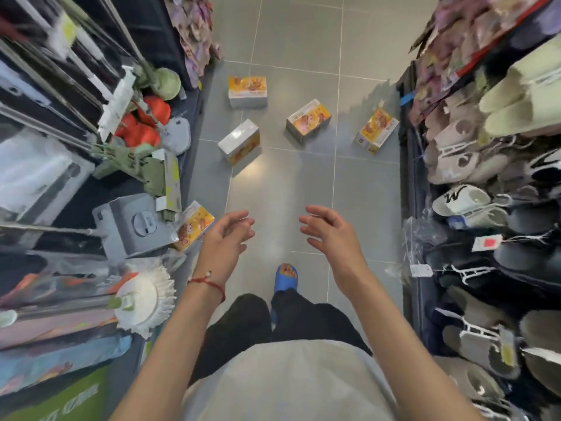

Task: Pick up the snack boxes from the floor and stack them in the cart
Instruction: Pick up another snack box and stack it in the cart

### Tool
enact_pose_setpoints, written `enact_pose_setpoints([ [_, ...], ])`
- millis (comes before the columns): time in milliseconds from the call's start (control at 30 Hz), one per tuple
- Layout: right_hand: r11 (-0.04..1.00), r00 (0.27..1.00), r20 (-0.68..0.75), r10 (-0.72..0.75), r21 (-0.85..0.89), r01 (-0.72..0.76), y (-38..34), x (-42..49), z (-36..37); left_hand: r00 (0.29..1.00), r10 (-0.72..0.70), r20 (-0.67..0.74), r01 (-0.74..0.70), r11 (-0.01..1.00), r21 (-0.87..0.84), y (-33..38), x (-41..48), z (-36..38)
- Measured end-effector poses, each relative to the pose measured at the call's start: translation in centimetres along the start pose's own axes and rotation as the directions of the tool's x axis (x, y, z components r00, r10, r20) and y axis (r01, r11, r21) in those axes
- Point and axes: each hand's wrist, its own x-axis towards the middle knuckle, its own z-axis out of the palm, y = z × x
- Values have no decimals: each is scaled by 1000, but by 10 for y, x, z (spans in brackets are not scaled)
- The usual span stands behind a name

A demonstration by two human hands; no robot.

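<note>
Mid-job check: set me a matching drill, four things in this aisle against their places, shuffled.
1. yellow cardboard snack box, pale side up
2. tilted yellow cardboard snack box
3. blue rubber sandal
4. red string bracelet

A. around the person's wrist
B. beside the slipper shelf
C. on the person's foot
D. open floor tiles, left of mid-aisle

Pairs: 1-D, 2-B, 3-C, 4-A.
</note>
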Motion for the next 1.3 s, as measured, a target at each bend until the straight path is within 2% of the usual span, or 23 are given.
enact_pose_setpoints([
  [333,988,992,95,85,-139,-72,-130,171,77,989,-110,-95,97,985,-141,99,180,-19],
  [633,971,983,96,154,-197,-132,-224,297,143,973,-196,-123,181,976,-123,191,323,-40],
  [800,958,970,129,205,-227,-173,-270,372,160,953,-246,-174,214,960,-182,231,385,-31],
  [967,907,940,138,312,-337,-251,-307,458,164,883,-414,-221,349,894,-281,232,461,-9],
  [1067,877,936,124,329,-409,-253,-321,508,164,831,-511,-219,427,839,-337,226,501,11],
  [1167,853,940,127,317,-472,-224,-322,559,171,801,-552,-231,448,809,-380,214,541,27],
  [1300,804,912,77,404,-505,-313,-310,615,183,754,-622,-210,494,748,-442,188,583,35],
])
